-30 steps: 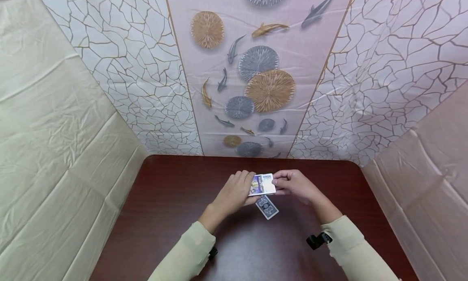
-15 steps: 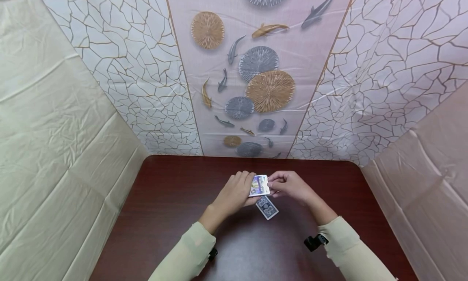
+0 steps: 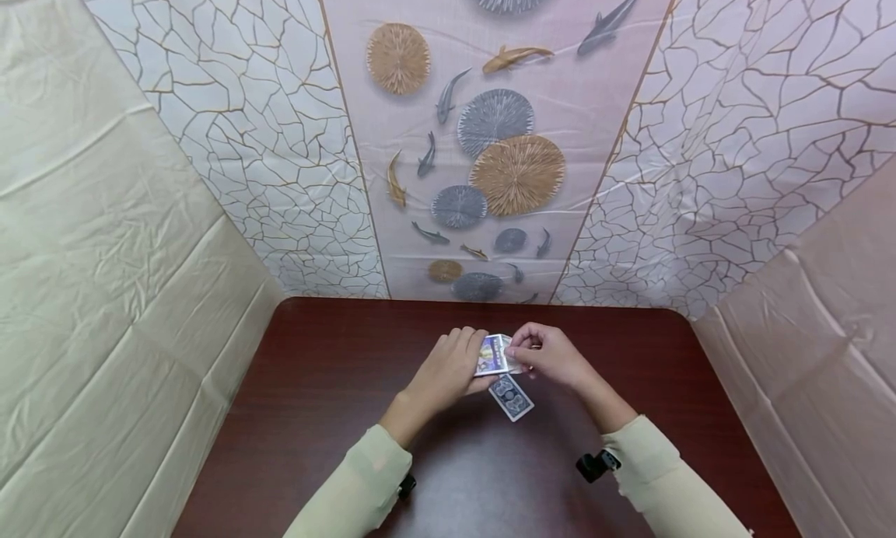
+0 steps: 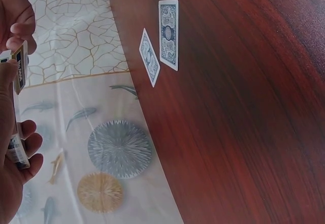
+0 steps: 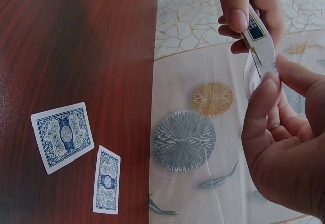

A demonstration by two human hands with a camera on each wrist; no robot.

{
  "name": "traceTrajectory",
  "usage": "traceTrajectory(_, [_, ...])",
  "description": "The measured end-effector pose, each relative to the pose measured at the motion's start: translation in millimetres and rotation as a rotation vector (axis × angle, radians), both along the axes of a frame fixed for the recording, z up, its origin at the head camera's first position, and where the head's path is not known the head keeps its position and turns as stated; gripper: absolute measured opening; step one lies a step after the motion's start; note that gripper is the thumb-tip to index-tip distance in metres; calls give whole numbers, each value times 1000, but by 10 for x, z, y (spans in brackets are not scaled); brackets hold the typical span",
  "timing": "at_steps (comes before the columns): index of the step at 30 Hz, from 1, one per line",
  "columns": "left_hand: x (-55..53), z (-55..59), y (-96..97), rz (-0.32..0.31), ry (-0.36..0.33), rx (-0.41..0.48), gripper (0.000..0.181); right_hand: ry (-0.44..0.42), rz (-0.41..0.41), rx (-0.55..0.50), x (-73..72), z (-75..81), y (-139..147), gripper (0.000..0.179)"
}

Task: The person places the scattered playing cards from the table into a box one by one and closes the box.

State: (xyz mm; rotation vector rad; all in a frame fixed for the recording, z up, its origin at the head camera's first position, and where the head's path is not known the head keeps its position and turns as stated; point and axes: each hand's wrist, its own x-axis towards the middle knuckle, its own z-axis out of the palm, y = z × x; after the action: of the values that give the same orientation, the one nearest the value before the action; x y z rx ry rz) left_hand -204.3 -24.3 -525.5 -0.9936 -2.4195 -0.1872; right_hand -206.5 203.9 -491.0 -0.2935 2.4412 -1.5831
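My left hand [image 3: 451,367] grips a small card box [image 3: 492,354] with a purple and yellow printed face, holding it above the table. At the box's right end my right hand [image 3: 553,357] pinches a pale end flap between thumb and fingers. In the right wrist view the flap [image 5: 267,66] stands out from the box's end, with a thin clear film [image 5: 250,76] beside it. Below the hands lies a blue-backed playing card [image 3: 512,398], face down. Both wrist views show a second such card [image 5: 107,181] close to it; the hands and box hide that one from the head view.
The dark red wooden table [image 3: 315,413] reaches back to a patterned cloth wall [image 3: 448,235]. Beige cloth walls [image 3: 126,328] rise at both sides. A black wrist camera [image 3: 598,466] sits at the right sleeve.
My right hand has moved left, closer to the box, and the bright end that stuck out to the right now looks shorter and raised. My left hand and the card have stayed put.
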Motion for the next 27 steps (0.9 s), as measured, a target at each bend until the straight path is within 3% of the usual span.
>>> traceTrajectory(12, [-30,21,-63,19,-4,-11,77,50,-51,-74,30,7,118,21])
traceTrajectory(21, [-28,74,-92,43,-46,-40,76,15,-107,-50,-6,-336,259,27])
traceTrajectory(24, [-21,80,-102,45,-57,-40,76,18,-158,21,-12,-481,262,24])
traceTrajectory(27, [-12,83,-115,48,-58,-35,77,34,-184,170,-10,-636,238,23])
